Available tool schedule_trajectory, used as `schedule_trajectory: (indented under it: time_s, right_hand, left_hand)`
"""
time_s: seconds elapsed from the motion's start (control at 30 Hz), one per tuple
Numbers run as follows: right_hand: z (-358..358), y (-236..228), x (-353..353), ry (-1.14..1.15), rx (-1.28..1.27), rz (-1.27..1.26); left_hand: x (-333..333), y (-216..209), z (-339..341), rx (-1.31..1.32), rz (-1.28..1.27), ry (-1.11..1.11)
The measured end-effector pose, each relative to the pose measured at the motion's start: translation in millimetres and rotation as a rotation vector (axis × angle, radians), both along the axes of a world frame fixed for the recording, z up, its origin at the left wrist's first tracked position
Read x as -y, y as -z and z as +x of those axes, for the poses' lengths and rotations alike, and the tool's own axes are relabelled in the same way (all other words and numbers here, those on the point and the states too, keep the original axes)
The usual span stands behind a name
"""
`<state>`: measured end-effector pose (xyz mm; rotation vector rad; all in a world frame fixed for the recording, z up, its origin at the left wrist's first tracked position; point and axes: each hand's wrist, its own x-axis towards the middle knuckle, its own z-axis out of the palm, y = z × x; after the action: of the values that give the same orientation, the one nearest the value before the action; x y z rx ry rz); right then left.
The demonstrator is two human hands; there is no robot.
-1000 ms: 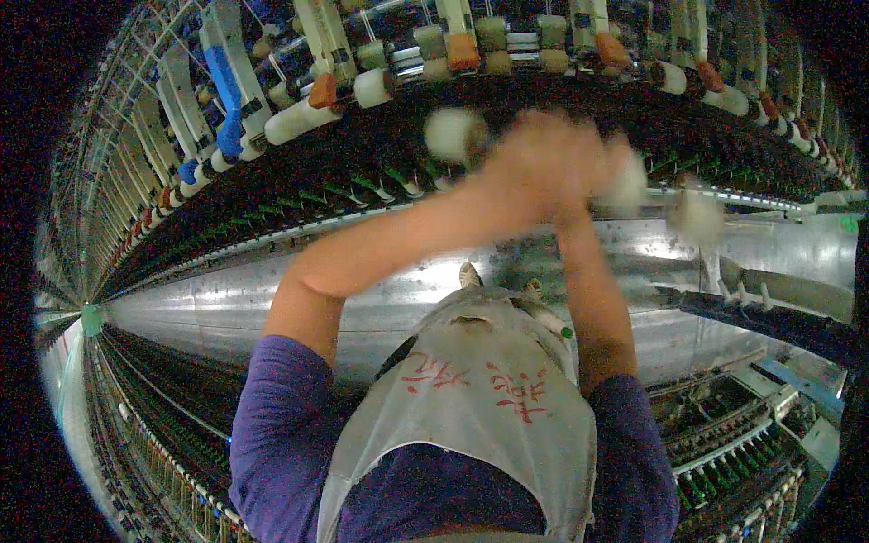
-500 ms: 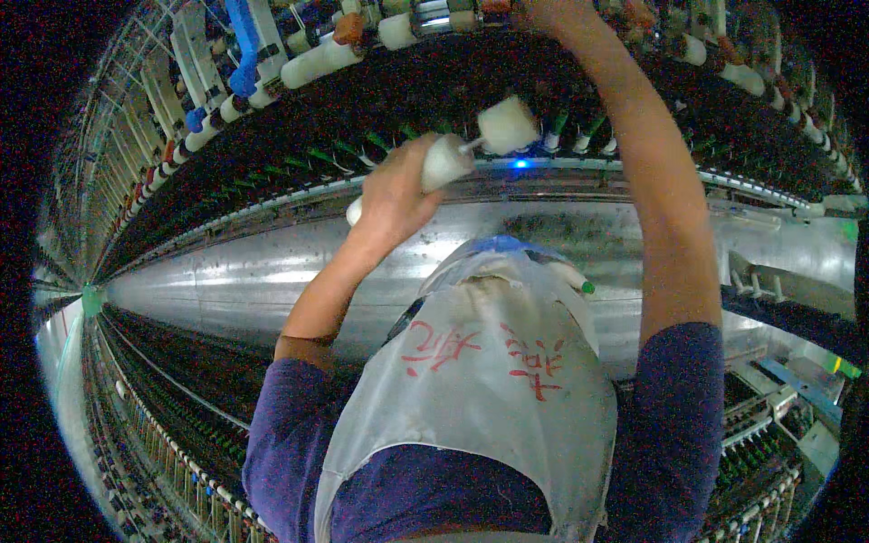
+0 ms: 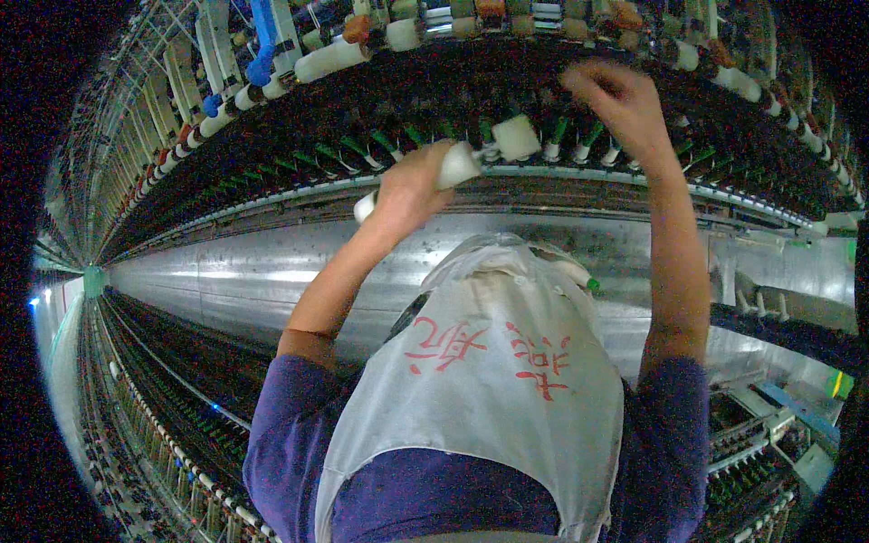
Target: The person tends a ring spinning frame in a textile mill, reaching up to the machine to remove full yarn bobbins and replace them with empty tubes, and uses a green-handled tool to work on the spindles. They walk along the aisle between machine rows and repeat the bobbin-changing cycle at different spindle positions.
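Note:
My left hand is closed round a long white roller; its other end sticks out below my fist. At its upper right, a short white cylinder appears joined to it by a thin shaft, in front of the row of green-tipped spindles. My right hand is raised over the spindles to the right, below the drafting rollers. Its fingers are curled together in a pinch and slightly blurred. Whether they hold a thread or anything else cannot be made out.
White and brown rollers curve across the top, with a blue arm at upper left. Below the spindles run a rail and a shiny metal panel. My pale apron bulges. Another spindle row lies at lower left.
My right hand has come down from the rollers at the top to just above the spindles. My left hand, still round the white roller, has shifted slightly right.

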<state>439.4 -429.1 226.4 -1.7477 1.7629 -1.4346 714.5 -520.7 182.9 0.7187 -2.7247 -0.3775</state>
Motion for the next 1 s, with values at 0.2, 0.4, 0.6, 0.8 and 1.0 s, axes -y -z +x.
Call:
schedule_trajectory:
  time_s: [0.2, 0.4, 0.6, 0.8, 1.0]
  right_hand:
    - [-15.0, 107.3, -118.3, 0.485, 0.389, 0.449]
    - [-18.5, 120.1, -178.7, 0.531, 0.282, 0.521]
    - [-20.9, 156.8, -220.6, 0.534, 0.671, 0.417]
    - [-11.2, 169.2, -185.0, 0.297, 0.719, 0.427]
    - [30.0, 225.3, -137.0, 0.049, 0.759, 0.654]
  left_hand:
    - [10.2, 8.7, -100.0, -0.046, -0.344, 0.208]
    - [58.6, -61.8, -209.0, -0.259, -0.951, -0.028]
    - [78.2, -58.1, -221.2, -0.245, -0.824, -0.042]
    - [38.4, -7.2, -180.7, -0.375, -0.588, 0.121]
    - [-13.2, 78.9, -47.1, 0.209, -0.043, 0.225]
